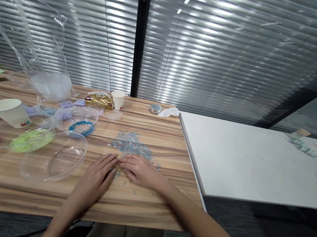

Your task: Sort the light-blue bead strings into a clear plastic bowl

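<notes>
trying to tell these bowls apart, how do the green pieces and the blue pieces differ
The green pieces are yellowish and spread in a broad patch, while the blue pieces are vivid and form a thin ring. Both lie in clear round bowls.

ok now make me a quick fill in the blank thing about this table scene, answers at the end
The hand closer to the loose heap is the ____ one.
Just right of the gold packet stands a paper ____.
The wood-patterned table adjoins another tabletop coloured ____.
The ring-shaped strand inside a clear tub is ____.
Missing words: right; cup; white; blue.
</notes>
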